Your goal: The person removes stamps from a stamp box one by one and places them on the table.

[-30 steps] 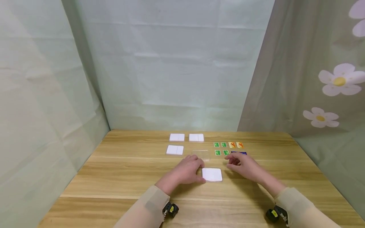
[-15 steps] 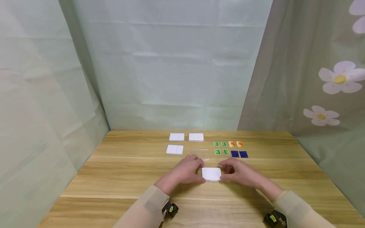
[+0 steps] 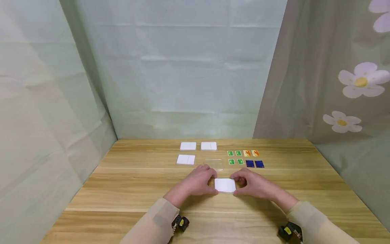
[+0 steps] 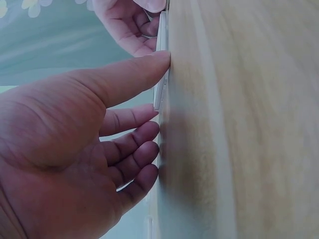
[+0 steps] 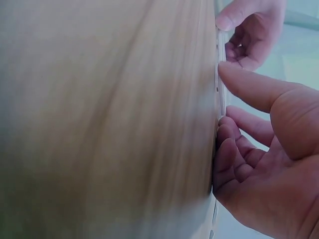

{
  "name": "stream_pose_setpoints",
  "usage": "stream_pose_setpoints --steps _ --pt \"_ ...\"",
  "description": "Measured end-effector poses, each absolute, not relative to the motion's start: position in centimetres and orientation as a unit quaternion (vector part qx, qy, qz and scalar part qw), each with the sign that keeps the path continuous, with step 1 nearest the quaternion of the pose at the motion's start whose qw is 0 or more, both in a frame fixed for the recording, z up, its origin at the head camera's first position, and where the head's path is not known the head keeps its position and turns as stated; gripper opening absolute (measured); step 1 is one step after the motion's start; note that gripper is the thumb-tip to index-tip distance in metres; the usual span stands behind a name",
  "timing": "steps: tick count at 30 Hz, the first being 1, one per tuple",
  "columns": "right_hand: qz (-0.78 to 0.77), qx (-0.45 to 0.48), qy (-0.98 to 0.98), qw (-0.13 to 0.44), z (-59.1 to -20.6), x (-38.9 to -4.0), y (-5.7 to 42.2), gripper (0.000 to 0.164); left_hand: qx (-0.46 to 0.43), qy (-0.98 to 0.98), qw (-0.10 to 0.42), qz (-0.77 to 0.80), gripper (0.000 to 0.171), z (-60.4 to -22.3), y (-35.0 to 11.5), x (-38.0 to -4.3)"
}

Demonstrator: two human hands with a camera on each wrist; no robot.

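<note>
A flat clear plastic case [image 3: 225, 185] with a white card face lies on the wooden table between both hands. At its left end, my left hand [image 3: 196, 181] grips the case with thumb at the near corner and index finger at the far one. My right hand [image 3: 255, 184] does the same at the right end. Seen edge-on in the left wrist view, the thin case [image 4: 160, 82] sits low along the tabletop, the thumb on its near edge. The right wrist view shows the right thumb and fingertips at the case's edge [image 5: 222, 97], the other fingers curled beneath the palm.
Behind the hands lies a transparent plastic piece [image 3: 214, 164]. Three similar white-faced cases, one of them at the front left [image 3: 186, 159], stand farther back. To the right are small square cards: several green [image 3: 232, 162], two orange [image 3: 255, 153] and two dark blue [image 3: 259, 164].
My right hand has come left and down from beside the small cards to the case's right end, uncovering the dark blue squares. The left hand has stayed at the left end.
</note>
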State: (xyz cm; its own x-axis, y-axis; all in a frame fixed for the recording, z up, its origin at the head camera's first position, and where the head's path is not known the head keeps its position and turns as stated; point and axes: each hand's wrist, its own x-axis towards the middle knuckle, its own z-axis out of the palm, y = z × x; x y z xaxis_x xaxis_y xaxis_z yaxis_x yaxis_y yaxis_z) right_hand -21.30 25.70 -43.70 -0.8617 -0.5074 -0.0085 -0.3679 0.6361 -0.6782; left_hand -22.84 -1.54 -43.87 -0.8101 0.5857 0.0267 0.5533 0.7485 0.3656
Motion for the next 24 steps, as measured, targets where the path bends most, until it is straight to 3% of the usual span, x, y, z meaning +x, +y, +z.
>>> stream_pose_setpoints --steps 16,24 --pt "-0.345 -0.226 0.906 0.095 -44.0 -21.6 24.7 0.041 0.309 0.932 0.051 0.184 0.051 -43.4 -2.2 -23.1" --pt "-0.345 -0.218 0.907 0.1 -43.9 -21.5 24.7 0.042 0.302 0.928 0.016 0.216 0.057 -43.0 -2.8 -24.1"
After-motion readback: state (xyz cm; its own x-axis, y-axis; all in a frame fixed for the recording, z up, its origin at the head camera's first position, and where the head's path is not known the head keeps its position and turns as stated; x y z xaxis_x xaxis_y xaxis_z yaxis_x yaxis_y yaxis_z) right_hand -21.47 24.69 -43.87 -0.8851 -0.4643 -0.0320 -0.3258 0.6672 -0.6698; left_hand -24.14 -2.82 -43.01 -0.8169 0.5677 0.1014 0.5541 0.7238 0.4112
